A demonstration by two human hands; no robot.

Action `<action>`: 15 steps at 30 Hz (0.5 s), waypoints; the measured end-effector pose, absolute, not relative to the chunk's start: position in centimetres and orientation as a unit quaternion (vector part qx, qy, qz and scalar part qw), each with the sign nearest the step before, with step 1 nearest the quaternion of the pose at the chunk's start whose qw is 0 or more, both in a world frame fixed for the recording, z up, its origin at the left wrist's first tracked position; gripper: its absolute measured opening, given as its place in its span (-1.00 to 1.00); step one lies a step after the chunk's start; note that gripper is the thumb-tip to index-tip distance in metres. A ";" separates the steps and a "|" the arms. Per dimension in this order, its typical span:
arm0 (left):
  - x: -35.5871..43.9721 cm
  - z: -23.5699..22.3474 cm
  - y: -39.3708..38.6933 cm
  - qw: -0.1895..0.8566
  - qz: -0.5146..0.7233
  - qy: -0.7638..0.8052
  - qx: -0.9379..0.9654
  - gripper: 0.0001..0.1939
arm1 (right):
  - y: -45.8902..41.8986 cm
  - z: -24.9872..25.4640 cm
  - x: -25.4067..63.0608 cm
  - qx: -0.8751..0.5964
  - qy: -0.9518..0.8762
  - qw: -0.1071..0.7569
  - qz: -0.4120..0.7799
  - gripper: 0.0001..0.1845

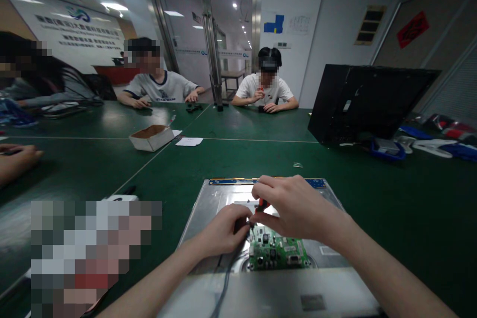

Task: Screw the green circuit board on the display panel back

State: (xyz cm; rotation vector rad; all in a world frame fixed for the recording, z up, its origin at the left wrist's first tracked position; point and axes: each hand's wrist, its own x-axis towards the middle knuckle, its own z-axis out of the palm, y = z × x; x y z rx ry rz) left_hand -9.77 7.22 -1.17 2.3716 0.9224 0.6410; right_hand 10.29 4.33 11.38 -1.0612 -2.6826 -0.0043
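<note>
A silver metal panel (197,218), like the back of a display, lies flat in front of me. On it sits a green circuit board (278,248). My right hand (292,203) is closed around a small red-and-black screwdriver (262,205), held above the board's upper left corner. Beside its tip, my left hand (227,226) has its fingers pinched together at that corner; what they grip is hidden. A grey cable (226,283) runs from near the left hand down over the panel. A blue circuit strip (316,183) lines the panel's far edge.
The green table (253,154) carries an open cardboard box (152,139), white papers (189,141) and a black monitor (368,104) at the right. A blue tray (387,149) stands by the monitor. Several people sit around the table; one person's hand (17,161) is at far left.
</note>
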 end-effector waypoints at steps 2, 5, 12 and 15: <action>-9.8 -1.2 7.2 0.262 0.233 0.339 0.873 -0.90 | 4.0 11.6 10.3 -0.343 -0.931 0.123 0.024 -0.92; -9.8 -1.1 7.2 0.274 0.232 0.338 0.870 -0.85 | 3.7 11.6 10.1 -0.343 -0.933 0.107 0.015 -0.90; -9.7 -1.3 7.2 0.278 0.239 0.331 0.870 -0.84 | 4.2 11.0 9.8 -0.371 -0.921 0.117 -0.036 -0.83; -9.7 -1.3 7.2 0.274 0.244 0.336 0.867 -0.85 | 3.9 11.2 10.0 -0.347 -0.928 0.132 -0.016 -0.90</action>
